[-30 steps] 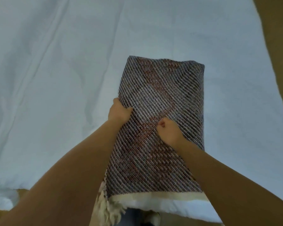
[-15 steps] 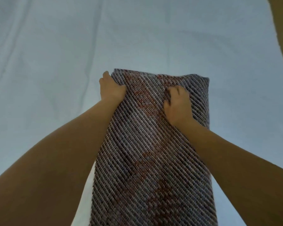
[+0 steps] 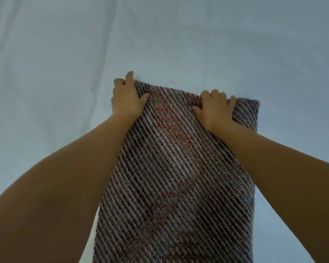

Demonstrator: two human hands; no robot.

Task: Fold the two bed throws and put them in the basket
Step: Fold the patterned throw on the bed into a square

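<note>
A woven bed throw [image 3: 179,177] with dark, grey and rust-red diagonal stripes lies folded into a long strip on the white bed sheet [image 3: 55,82]. It runs from the bottom of the view up to the middle. My left hand [image 3: 126,100] grips its far left corner, thumb on top and fingers curled round the edge. My right hand [image 3: 215,109] holds the far edge near the right corner, fingers hooked over the fold. A second throw and the basket are out of view.
The creased white bed sheet fills everything around the throw, on the left, right and far side. Nothing else shows in the view.
Both hands have slid up the throw from its middle to its far edge. The view has moved forward, so the throw's cream fringed near end has dropped out of sight.
</note>
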